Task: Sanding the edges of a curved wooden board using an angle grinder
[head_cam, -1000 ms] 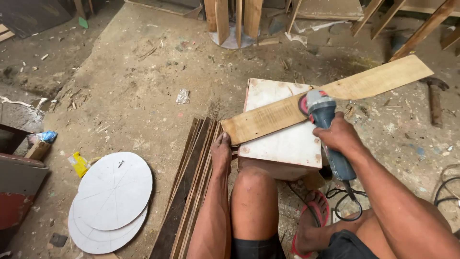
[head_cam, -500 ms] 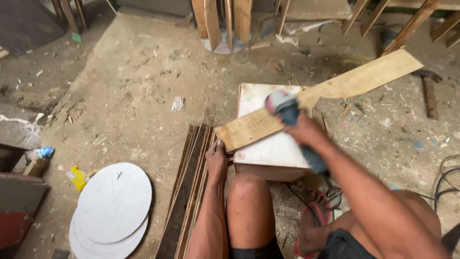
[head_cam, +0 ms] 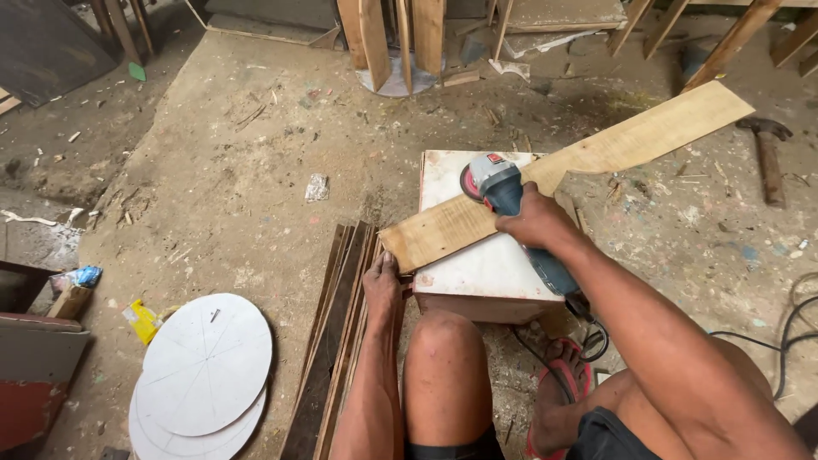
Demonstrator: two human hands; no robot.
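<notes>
A long pale wooden plank (head_cam: 622, 145) lies slantwise across a white box (head_cam: 490, 268) that stands on the floor. My right hand (head_cam: 532, 221) grips a blue and grey angle grinder (head_cam: 503, 192), whose red disc rests on the plank near its middle. My left hand (head_cam: 383, 281) presses on the plank's near left end at the box's corner. My knee (head_cam: 447, 341) is just below the box, and my foot in a red sandal (head_cam: 562, 383) is to its right.
A stack of dark wood strips (head_cam: 336, 341) lies left of my arm. White round discs (head_cam: 204, 366) lie at lower left. A hammer (head_cam: 767, 153) lies at right, upright boards (head_cam: 392, 34) stand at the back, and a black cable (head_cam: 792, 332) curls at right.
My right hand has slid the grinder leftward along the plank, from right of the box's middle toward its left part. My left hand has stayed on the plank's end.
</notes>
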